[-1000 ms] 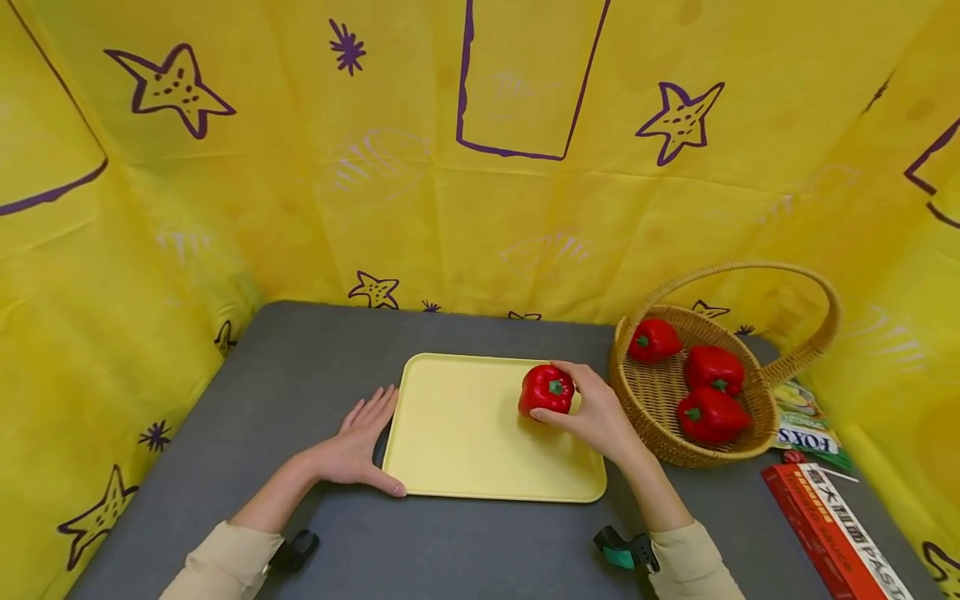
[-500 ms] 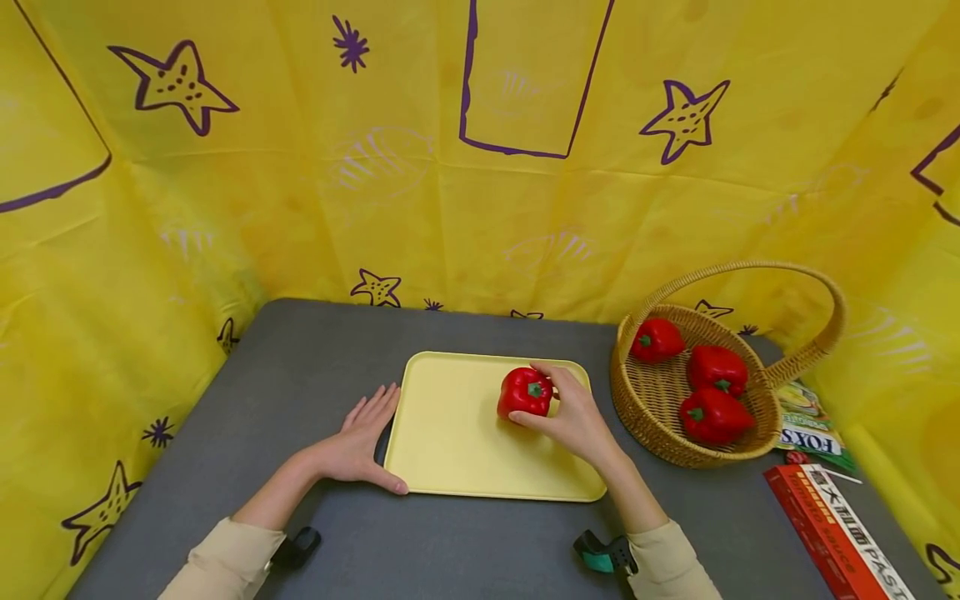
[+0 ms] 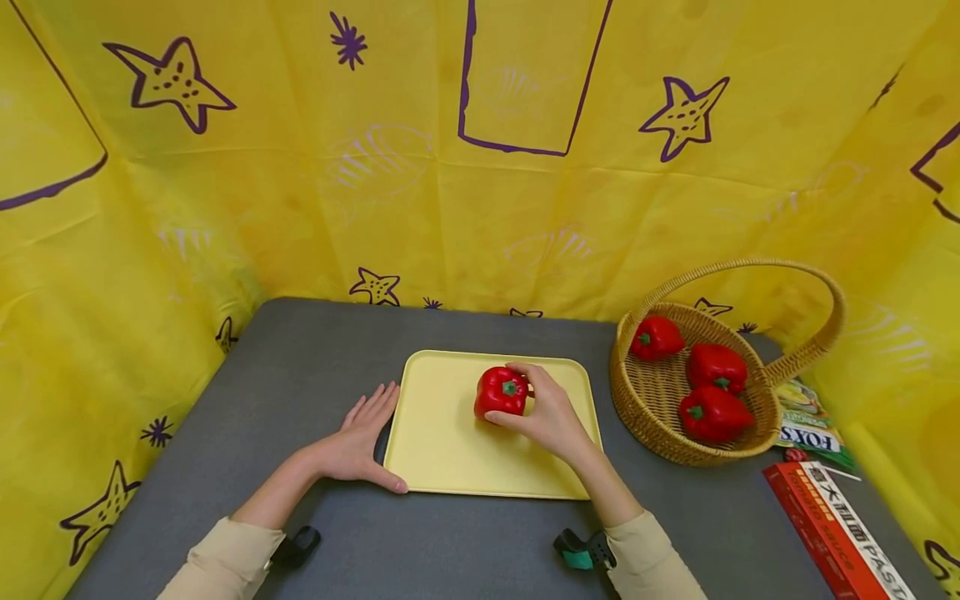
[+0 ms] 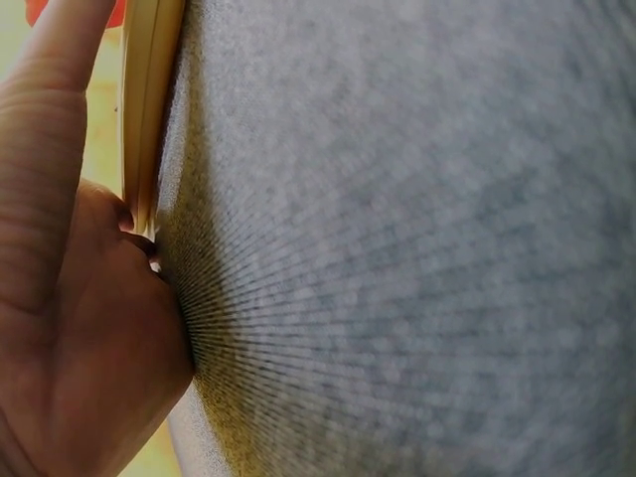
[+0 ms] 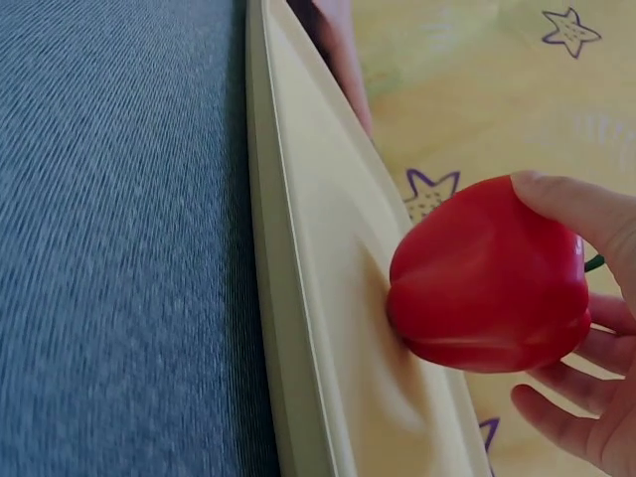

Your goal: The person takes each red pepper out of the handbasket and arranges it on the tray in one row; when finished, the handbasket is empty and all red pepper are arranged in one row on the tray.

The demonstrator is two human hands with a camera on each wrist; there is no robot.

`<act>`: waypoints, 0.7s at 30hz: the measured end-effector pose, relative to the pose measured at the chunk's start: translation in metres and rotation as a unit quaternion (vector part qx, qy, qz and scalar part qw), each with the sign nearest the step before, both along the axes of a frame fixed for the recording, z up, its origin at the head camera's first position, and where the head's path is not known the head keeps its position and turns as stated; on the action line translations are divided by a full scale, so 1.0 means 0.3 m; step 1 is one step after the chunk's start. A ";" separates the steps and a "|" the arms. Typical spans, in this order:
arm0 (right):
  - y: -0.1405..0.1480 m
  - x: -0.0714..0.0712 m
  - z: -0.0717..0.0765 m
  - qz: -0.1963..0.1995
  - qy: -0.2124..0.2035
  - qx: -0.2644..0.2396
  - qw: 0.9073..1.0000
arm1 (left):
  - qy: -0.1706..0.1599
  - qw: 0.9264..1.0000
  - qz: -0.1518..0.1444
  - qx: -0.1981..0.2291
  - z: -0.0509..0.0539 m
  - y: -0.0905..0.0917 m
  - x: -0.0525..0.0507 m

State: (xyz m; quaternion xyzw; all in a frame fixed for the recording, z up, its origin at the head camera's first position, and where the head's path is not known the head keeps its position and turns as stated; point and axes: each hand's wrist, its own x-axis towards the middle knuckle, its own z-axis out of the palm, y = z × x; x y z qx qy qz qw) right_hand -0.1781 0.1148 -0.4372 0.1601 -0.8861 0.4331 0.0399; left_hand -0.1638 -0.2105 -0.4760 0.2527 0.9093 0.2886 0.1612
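Note:
My right hand [image 3: 550, 415] grips a red bell pepper [image 3: 500, 393] with a green stem, thumb on its near side and fingers behind. The pepper is over the middle of a pale yellow tray [image 3: 435, 450]; in the right wrist view the pepper [image 5: 487, 283] appears close to the tray surface, and whether it touches cannot be told. At the tray's left edge my left hand [image 3: 356, 446] rests with fingers spread and straight, its thumb at the near left corner. In the left wrist view the left hand [image 4: 89, 338] lies against the tray's side [image 4: 147, 109].
A wicker basket [image 3: 645, 417] with a tall handle stands at the right, holding three red bell peppers [image 3: 716, 414]. Beside it lie a green FOX'S packet [image 3: 810, 433] and a red pasta box [image 3: 836, 529]. Yellow patterned cloth [image 3: 510, 208] surrounds the grey table [image 3: 337, 333].
My right hand has carried the bell pepper leftward over the tray, from its right part to about the middle. The left hand stays in place at the tray's left edge.

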 end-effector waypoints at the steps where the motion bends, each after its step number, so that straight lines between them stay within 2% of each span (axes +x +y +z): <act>1: -0.006 -0.002 -0.001 0.003 0.002 -0.001 1.000 | 0.001 1.000 -0.001 0.003 -0.001 -0.001 0.000; 7: -0.037 -0.004 0.001 0.013 0.000 -0.002 1.000 | 0.003 1.000 -0.004 0.010 0.000 0.000 -0.001; 21: -0.116 -0.014 0.000 0.033 -0.017 -0.006 0.999 | -0.009 1.000 0.000 -0.009 0.004 0.007 -0.005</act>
